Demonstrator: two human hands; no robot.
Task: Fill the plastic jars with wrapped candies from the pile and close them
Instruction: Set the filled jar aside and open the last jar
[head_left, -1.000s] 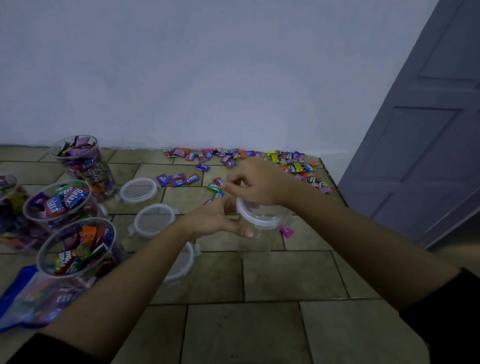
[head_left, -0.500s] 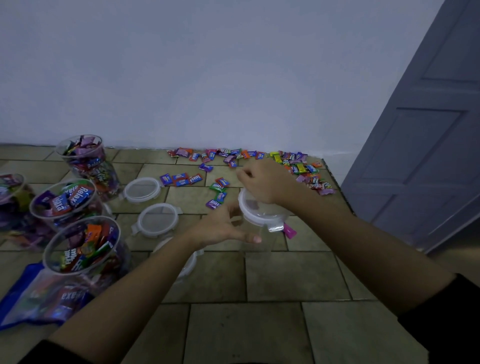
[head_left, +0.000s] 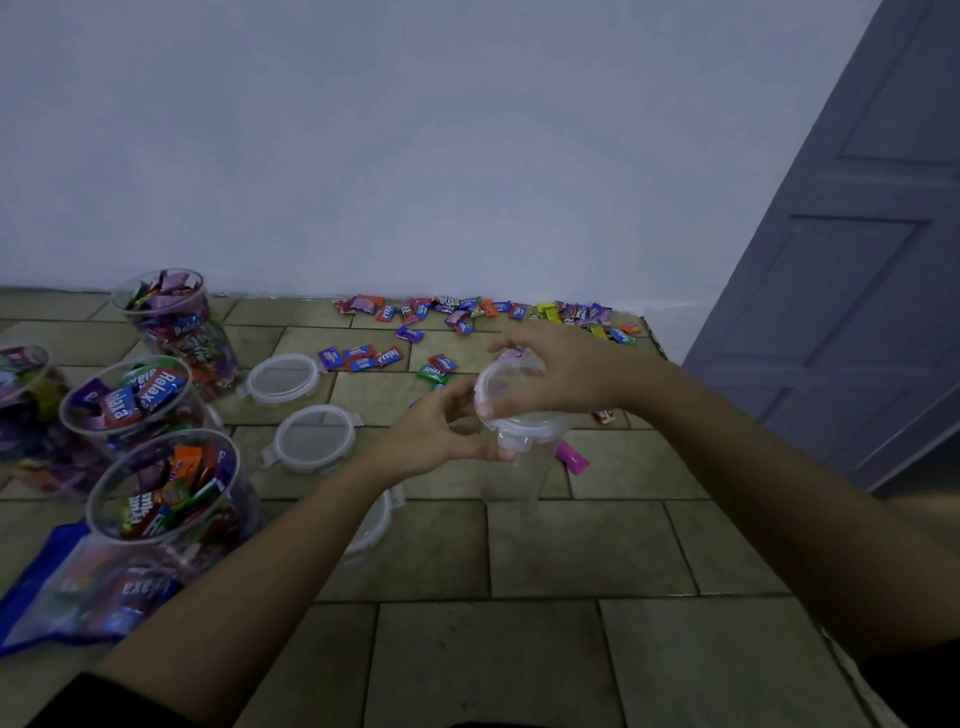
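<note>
Item: empty plastic jar (head_left: 511, 480), dead ahead, lid (head_left: 524, 423) on. Left hand (head_left: 434, 436), at its 9 o'clock: fingers curled round the neck by a latch tab (head_left: 511, 444). Right hand (head_left: 563, 374): cupped over the lid, gripping its rim. Likely step: unclipping. Steady the body; free every tab before you lift. Candy pile (head_left: 483, 312): 12 o'clock, by the wall (head_left: 415, 156).

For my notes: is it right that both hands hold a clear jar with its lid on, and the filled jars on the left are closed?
Not quite: in the head view the filled jars on the left are open, with loose lids on the floor beside them. The left hand and right hand do hold the lidded clear jar.
</note>
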